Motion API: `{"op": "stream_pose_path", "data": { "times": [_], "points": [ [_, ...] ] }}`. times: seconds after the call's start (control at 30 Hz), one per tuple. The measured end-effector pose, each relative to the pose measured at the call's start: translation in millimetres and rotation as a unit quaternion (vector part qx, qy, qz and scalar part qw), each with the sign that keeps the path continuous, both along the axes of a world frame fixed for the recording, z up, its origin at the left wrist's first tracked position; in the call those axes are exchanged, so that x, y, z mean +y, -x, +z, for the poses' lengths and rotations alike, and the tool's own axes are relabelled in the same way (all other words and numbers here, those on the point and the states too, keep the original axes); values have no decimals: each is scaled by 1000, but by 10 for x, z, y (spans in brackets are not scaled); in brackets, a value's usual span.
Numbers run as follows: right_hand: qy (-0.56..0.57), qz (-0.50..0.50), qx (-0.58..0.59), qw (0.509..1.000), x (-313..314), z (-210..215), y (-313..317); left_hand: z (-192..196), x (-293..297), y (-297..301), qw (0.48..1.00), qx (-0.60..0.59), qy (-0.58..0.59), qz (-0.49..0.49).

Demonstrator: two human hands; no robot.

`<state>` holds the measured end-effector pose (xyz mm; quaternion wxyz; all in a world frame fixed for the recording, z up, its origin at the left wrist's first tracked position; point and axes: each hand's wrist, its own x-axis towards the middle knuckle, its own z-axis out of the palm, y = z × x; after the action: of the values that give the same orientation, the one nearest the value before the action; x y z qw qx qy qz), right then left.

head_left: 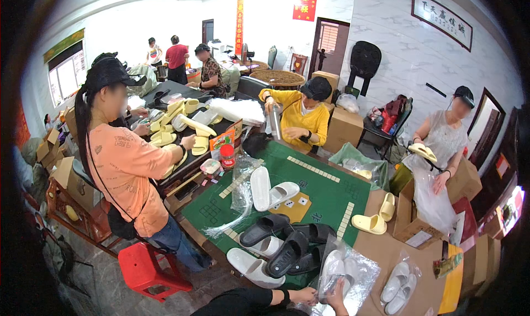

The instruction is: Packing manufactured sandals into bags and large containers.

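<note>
My left hand (304, 295), in a black sleeve, and my right hand (334, 301) are at the bottom edge, close together. Both grip the lower end of a clear plastic bag (353, 272) with white slippers (333, 266) inside. The bag lies over the near edge of the green table mat (326, 197) and a brown cardboard sheet (381, 247). Just left of the bag sit several black slippers (287, 244) and a loose white slipper (251, 266).
Two white slippers (268, 190) and empty clear bags (242, 191) lie mid-table. Yellow slippers (371, 223) and another bagged white pair (397, 285) rest on the cardboard. A person in orange (124, 167), one in yellow (303, 117) and one at the right (444, 136) work nearby. A red stool (149, 272) stands at lower left.
</note>
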<state>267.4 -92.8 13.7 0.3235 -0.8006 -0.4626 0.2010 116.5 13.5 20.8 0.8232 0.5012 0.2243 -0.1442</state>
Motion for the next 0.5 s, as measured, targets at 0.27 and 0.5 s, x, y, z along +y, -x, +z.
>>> {"op": "stream_pose_path", "data": {
  "times": [0.27, 0.5],
  "points": [
    [-131, 11, -76, 988, -382, 1079, 464, 65, 147, -111, 967, -51, 214, 130],
    [-23, 63, -263, 963, -377, 1259, 240, 246, 204, -153, 974, -33, 211, 80]
  ]
}}
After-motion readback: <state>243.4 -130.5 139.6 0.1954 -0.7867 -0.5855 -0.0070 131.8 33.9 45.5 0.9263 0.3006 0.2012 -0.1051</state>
